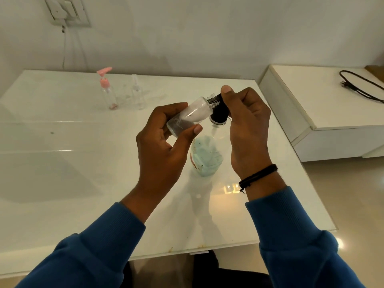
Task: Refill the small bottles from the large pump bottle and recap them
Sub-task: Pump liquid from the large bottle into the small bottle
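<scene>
My left hand [164, 140] grips a small clear bottle [188, 116], tilted with its threaded neck up to the right. My right hand [247, 129] holds a black cap [218, 113] right at that neck; whether the cap sits on the threads I cannot tell. Below my hands the large bottle [206, 156] with pale blue liquid stands on the white table [62, 163]; its pump top is hidden behind my hands. A small bottle with a pink pump [107, 90] and a small clear spray bottle [137, 92] stand at the back of the table.
A white side cabinet [311, 104] stands to the right with a black cable [361, 86] on it. A wall socket [66, 11] with a white cord sits at the upper left. The table's front edge lies near my sleeves.
</scene>
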`<move>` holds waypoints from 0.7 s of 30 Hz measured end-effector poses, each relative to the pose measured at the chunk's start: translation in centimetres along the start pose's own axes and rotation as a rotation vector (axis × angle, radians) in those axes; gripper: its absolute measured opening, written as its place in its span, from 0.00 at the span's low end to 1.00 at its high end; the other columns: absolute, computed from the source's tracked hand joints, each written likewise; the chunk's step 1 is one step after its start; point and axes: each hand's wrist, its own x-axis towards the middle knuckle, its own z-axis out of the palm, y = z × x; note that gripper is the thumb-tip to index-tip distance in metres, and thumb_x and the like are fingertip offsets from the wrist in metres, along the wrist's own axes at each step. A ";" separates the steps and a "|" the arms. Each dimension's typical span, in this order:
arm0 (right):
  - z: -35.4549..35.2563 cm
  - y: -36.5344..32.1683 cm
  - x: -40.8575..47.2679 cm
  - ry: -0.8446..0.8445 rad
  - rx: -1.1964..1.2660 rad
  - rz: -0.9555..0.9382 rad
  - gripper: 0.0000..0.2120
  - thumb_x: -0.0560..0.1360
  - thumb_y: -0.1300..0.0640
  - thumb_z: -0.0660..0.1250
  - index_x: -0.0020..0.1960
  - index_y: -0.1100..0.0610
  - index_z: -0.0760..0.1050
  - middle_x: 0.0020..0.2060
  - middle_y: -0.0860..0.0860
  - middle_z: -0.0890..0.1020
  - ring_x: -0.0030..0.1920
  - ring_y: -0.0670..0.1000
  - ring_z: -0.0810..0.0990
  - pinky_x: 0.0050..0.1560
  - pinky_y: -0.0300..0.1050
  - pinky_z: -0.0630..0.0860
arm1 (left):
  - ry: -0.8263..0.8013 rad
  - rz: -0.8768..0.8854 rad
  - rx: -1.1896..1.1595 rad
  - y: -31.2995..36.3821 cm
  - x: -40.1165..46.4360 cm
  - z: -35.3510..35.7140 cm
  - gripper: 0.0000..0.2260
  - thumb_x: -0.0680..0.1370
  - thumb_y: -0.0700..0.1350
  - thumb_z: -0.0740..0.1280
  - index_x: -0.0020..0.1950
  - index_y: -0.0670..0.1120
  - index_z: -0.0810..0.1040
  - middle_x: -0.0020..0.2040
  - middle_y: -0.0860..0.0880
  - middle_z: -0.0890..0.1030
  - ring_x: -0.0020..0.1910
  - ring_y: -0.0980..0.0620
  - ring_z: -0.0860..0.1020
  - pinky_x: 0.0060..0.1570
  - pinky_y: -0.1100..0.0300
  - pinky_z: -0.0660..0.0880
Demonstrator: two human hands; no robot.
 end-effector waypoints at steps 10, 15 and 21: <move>-0.1 -0.7 -0.1 -0.005 0.012 0.087 0.15 0.80 0.57 0.69 0.36 0.56 0.71 0.40 0.59 0.81 0.37 0.46 0.77 0.31 0.25 0.72 | 0.005 0.014 0.002 0.2 0.1 -0.1 0.18 0.76 0.44 0.76 0.63 0.46 0.75 0.57 0.63 0.76 0.57 0.67 0.77 0.53 0.73 0.75; -0.3 -0.5 -0.3 -0.013 0.042 0.100 0.15 0.80 0.58 0.69 0.35 0.57 0.71 0.34 0.52 0.78 0.32 0.41 0.75 0.33 0.27 0.73 | -0.007 0.009 -0.005 -0.1 -0.2 0.0 0.18 0.75 0.44 0.75 0.63 0.43 0.76 0.56 0.62 0.77 0.56 0.66 0.77 0.52 0.73 0.75; -0.2 -1.4 -0.3 -0.015 0.020 0.154 0.16 0.80 0.55 0.69 0.35 0.55 0.70 0.42 0.55 0.81 0.38 0.45 0.77 0.32 0.32 0.73 | 0.009 0.022 -0.004 0.3 0.1 0.0 0.18 0.76 0.43 0.75 0.63 0.44 0.75 0.56 0.62 0.76 0.57 0.68 0.77 0.52 0.74 0.75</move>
